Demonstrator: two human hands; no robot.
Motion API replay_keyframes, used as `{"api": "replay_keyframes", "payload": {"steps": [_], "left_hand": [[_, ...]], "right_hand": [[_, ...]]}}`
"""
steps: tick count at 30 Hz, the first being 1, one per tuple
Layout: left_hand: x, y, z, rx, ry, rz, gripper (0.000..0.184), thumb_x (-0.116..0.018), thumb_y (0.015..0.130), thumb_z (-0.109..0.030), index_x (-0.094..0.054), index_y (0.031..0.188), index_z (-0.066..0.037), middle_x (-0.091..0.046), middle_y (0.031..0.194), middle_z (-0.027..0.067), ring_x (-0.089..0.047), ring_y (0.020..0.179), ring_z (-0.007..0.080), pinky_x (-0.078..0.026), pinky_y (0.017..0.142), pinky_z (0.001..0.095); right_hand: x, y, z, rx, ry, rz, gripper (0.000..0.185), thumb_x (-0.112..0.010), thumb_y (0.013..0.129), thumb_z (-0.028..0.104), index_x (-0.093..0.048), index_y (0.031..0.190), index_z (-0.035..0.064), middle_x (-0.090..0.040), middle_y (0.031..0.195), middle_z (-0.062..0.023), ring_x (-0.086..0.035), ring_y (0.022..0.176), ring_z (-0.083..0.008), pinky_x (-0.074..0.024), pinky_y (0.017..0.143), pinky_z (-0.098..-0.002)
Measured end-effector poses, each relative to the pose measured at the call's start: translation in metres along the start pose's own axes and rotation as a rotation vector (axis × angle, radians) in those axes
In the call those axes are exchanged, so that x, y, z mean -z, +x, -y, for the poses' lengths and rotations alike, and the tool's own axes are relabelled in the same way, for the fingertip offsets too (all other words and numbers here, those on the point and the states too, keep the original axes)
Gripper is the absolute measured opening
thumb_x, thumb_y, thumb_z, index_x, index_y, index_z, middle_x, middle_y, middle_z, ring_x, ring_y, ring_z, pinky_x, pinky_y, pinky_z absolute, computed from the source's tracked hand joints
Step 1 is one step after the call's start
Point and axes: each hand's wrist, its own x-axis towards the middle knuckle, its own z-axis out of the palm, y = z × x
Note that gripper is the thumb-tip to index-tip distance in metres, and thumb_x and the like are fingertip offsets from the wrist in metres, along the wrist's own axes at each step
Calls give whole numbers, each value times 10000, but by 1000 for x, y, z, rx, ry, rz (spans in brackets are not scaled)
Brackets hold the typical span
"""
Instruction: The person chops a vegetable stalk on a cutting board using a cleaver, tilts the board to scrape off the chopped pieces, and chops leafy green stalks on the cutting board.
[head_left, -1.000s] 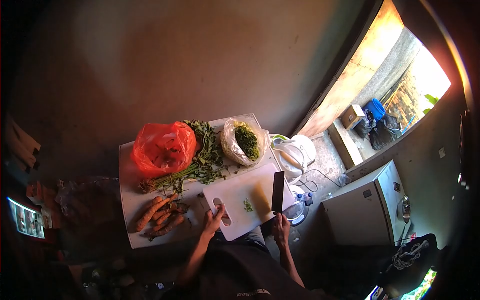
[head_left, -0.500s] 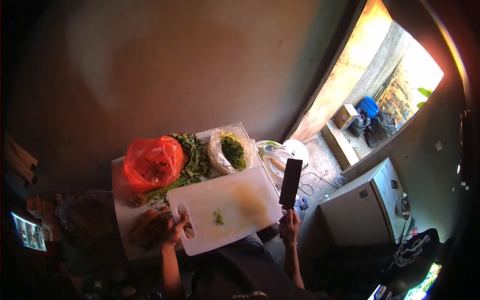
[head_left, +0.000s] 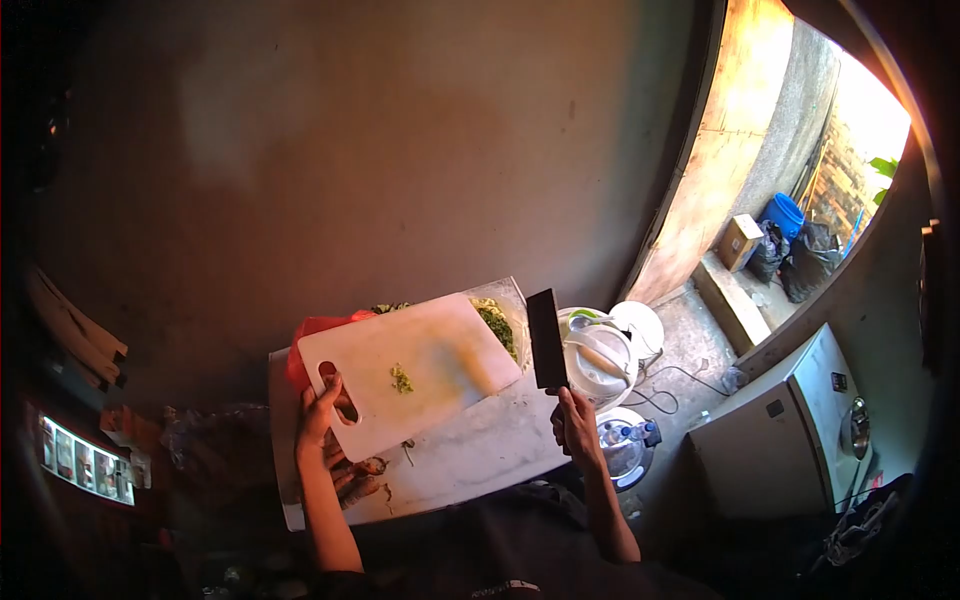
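Observation:
My left hand point(head_left: 318, 408) grips a white cutting board point(head_left: 440, 345) through its handle slot, holding it raised and tilted over the table point(head_left: 480, 450). A small heap of chopped greens point(head_left: 401, 379) lies on the board, which also has a yellowish stain. In my right hand point(head_left: 574, 425) a dark-bladed cleaver point(head_left: 546, 338) points upward, just right of the board. Behind the board, a clear bag of chopped greens point(head_left: 497, 326) and a red plastic bag point(head_left: 298, 362) are partly covered. Orange-brown roots point(head_left: 352, 482), perhaps carrots, lie below my left hand.
Right of the table are a white lidded container point(head_left: 600, 362) and a round vessel with bottles point(head_left: 625, 450) on it. A white fridge-like cabinet point(head_left: 765, 425) stands farther right. Through the doorway, black bags point(head_left: 810, 262) sit beside a blue barrel point(head_left: 785, 215).
The board has moved up and away from me, now covering much of the bags and leafy stalks and exposing the table's front. The cleaver stays upright in my right hand. The camera view has shifted.

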Motion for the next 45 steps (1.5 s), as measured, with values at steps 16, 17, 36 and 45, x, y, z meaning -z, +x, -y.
{"api": "replay_keyframes", "payload": {"steps": [16, 17, 36, 45], "left_hand": [[-32, 56, -22, 114, 222, -1, 433, -658, 951, -266, -536, 1330, -96, -633, 1075, 38, -648, 765, 127, -523, 696, 268], [-35, 57, -24, 121, 226, -7, 433, -658, 951, -266, -536, 1330, -96, -633, 1075, 38, -648, 765, 127, -523, 696, 268], [-58, 78, -43, 94, 325, -40, 399, -673, 932, -378, -612, 1129, -36, -693, 945, 75, -685, 743, 166, -524, 693, 305], [-64, 78, -52, 132, 348, -17, 427, -633, 968, -341, -522, 1272, -62, -646, 1114, 91, -684, 796, 192, -553, 666, 305]], "right_hand": [[-47, 58, 30, -186, -60, 532, 403, -434, 1056, 440, -541, 955, 64, -466, 620, 14, -426, 430, -73, -350, 362, -240], [-51, 58, 27, -200, -66, 557, 401, -432, 1058, 435, -546, 971, 60, -464, 619, 14, -428, 430, -73, -350, 361, -241], [-41, 92, -19, -365, 58, 554, 382, -441, 1053, 447, -557, 1033, 83, -416, 583, 37, -361, 409, -75, -293, 346, -254], [-1, 128, -61, -320, 58, 304, 408, -500, 1033, 431, -595, 1073, 36, -437, 610, 18, -391, 469, -78, -325, 413, -263]]}}
